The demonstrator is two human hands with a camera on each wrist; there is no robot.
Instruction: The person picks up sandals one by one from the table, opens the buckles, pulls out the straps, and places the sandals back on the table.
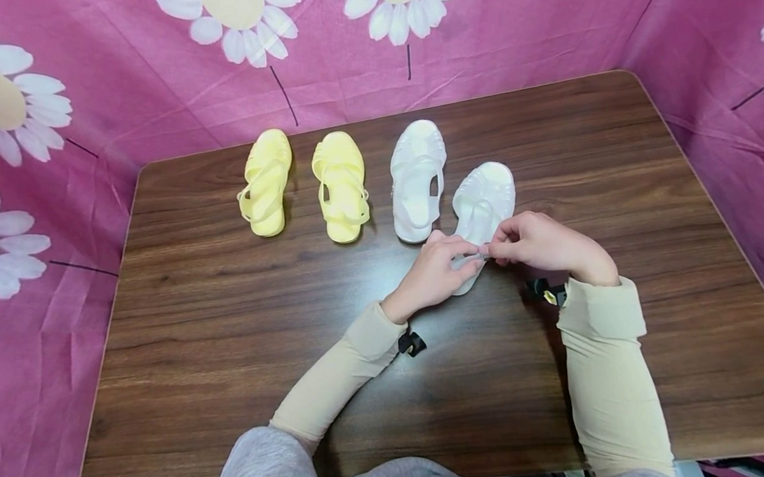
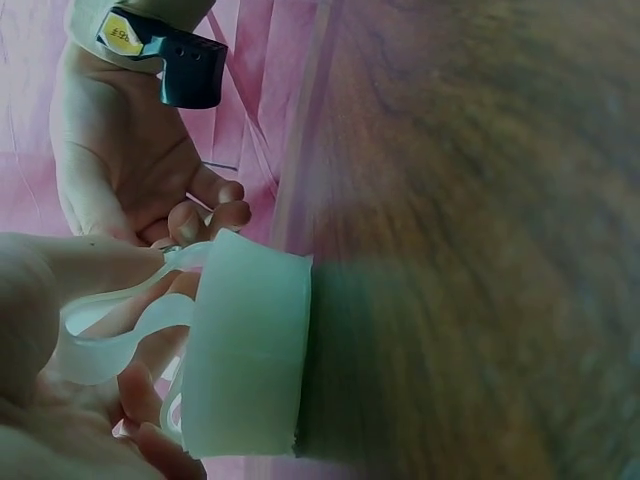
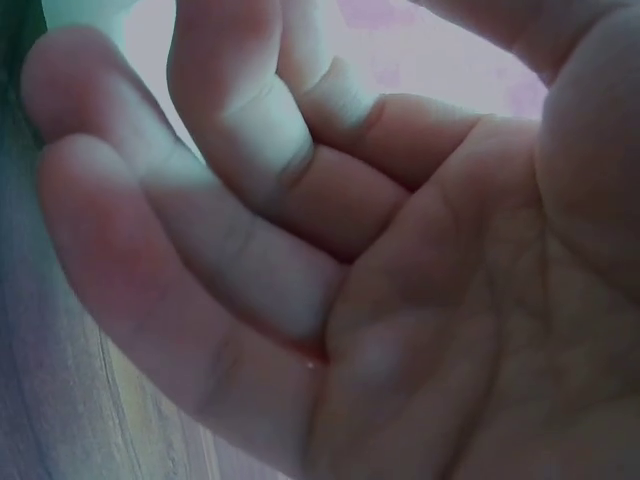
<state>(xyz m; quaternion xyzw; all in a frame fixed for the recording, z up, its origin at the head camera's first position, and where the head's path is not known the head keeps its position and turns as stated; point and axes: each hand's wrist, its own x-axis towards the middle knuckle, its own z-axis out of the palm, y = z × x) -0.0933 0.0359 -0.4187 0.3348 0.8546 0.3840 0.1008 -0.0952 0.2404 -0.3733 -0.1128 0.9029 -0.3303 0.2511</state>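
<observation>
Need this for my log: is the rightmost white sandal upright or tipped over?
Upright: the rightmost white sandal stands sole-down on the table, its straps on top.

- A white, faintly translucent sandal (image 1: 484, 201) sits upright, sole down, its middle between the left hand (image 1: 432, 270) and the right hand (image 1: 539, 241).
- The rounded toe (image 1: 496, 177), with moulded bands across the upper, points away from the person, beyond both hands and angled slightly toward the right hand's side.
- The heel (image 2: 250, 350), a thick pale block, stands just beside the left hand's fingers.
- The thin ankle strap (image 2: 105, 358) curves above the heel, held in the left hand's fingers and pinched at the right hand's fingertips, which hide whether it is fastened.
</observation>
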